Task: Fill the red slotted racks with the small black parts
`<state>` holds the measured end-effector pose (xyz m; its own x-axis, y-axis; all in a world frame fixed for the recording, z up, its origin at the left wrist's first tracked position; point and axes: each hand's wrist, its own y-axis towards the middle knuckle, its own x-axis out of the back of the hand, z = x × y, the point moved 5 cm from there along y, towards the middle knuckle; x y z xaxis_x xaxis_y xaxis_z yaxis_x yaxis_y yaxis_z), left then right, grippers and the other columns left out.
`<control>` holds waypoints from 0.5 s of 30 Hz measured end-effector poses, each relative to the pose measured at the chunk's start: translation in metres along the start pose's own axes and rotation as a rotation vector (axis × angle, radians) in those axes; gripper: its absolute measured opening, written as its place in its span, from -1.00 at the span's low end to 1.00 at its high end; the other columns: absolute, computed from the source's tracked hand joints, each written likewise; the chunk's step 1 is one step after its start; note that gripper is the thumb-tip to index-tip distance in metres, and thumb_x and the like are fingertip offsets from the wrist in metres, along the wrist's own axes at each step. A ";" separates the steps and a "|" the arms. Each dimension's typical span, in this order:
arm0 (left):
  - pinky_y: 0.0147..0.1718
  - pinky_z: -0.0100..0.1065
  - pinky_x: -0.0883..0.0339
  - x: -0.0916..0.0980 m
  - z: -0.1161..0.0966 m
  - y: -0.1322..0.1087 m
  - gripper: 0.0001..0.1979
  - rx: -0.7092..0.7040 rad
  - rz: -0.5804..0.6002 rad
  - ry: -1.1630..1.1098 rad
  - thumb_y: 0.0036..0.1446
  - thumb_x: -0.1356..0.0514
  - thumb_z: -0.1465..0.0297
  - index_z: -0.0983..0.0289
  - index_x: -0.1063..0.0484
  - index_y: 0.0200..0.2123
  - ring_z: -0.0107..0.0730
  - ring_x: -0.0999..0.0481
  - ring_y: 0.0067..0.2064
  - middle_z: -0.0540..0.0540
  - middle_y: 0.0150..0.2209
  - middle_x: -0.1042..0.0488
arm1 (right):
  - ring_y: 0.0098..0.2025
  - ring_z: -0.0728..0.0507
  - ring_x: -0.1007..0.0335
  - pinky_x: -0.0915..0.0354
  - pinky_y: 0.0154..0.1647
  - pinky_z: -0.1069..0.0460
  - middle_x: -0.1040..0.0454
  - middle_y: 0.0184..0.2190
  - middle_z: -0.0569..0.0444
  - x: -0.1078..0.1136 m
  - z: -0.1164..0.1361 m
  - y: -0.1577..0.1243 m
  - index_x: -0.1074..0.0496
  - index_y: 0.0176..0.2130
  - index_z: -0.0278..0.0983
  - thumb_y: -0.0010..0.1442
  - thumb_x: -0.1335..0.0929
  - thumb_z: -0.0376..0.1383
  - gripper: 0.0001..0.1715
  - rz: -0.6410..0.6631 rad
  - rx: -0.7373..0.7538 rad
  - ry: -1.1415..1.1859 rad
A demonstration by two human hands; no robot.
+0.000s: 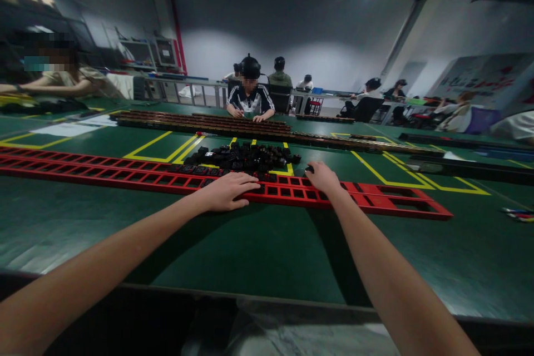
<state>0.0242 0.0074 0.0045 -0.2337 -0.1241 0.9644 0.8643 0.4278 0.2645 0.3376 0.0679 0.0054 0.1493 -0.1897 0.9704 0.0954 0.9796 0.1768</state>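
Observation:
A long red frame (287,193) with rows of rectangular openings lies across the green table in front of me. Small black parts (200,169) sit in some of its openings near the middle. My left hand (228,190) rests palm down on the frame, fingers stretched out over the black parts; whatever lies under the palm is hidden. Above the frame's right half, my right hand (323,179) pinches a small black part (309,168) between thumb and fingers. Just behind the frame is a loose pile of black parts (246,156).
Long dark strips (200,122) lie stacked across the table (250,256) beyond the pile. Yellow tape (400,181) marks rectangles on the surface. A person (251,101) sits opposite, another at the far left. Coloured pens or wires (519,214) lie at the right edge.

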 end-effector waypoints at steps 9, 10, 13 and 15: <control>0.22 -0.05 -0.18 -0.001 0.001 0.000 -0.50 -0.008 -0.020 -0.023 0.28 -0.19 0.28 0.19 -0.29 0.27 -0.07 -0.32 0.26 0.20 0.29 -0.31 | 0.01 -0.28 -0.46 -0.34 -0.07 -0.07 -0.54 0.00 -0.18 0.005 0.001 -0.003 -0.37 0.13 -0.29 0.29 -0.28 -0.27 -0.57 -0.025 -0.006 0.092; 0.23 -0.05 -0.18 -0.001 0.001 0.000 -0.50 -0.008 -0.020 -0.023 0.28 -0.18 0.28 0.19 -0.29 0.27 -0.07 -0.32 0.26 0.20 0.29 -0.31 | 0.03 -0.29 -0.45 -0.34 -0.05 -0.07 -0.53 0.02 -0.18 0.005 0.001 -0.003 -0.36 0.14 -0.29 0.29 -0.28 -0.29 -0.57 -0.041 0.013 0.096; 0.23 -0.05 -0.17 -0.001 0.001 0.000 -0.50 -0.005 -0.011 -0.018 0.29 -0.18 0.27 0.19 -0.28 0.27 -0.07 -0.32 0.26 0.20 0.29 -0.31 | 0.10 -0.29 -0.40 -0.30 0.06 -0.10 -0.47 0.10 -0.20 0.005 0.002 -0.001 -0.34 0.17 -0.33 0.29 -0.24 -0.36 -0.53 -0.101 0.077 0.105; 0.24 -0.05 -0.17 -0.001 0.001 0.000 -0.49 0.000 -0.009 -0.014 0.29 -0.18 0.27 0.18 -0.28 0.28 -0.07 -0.31 0.27 0.20 0.29 -0.31 | 0.12 -0.30 -0.38 -0.29 0.10 -0.12 -0.42 0.15 -0.22 0.005 0.001 0.001 -0.31 0.21 -0.34 0.31 -0.20 -0.36 -0.50 -0.134 0.072 0.121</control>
<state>0.0235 0.0081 0.0038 -0.2475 -0.1150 0.9620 0.8622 0.4269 0.2728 0.3374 0.0677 0.0103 0.2576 -0.3215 0.9112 0.0529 0.9463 0.3189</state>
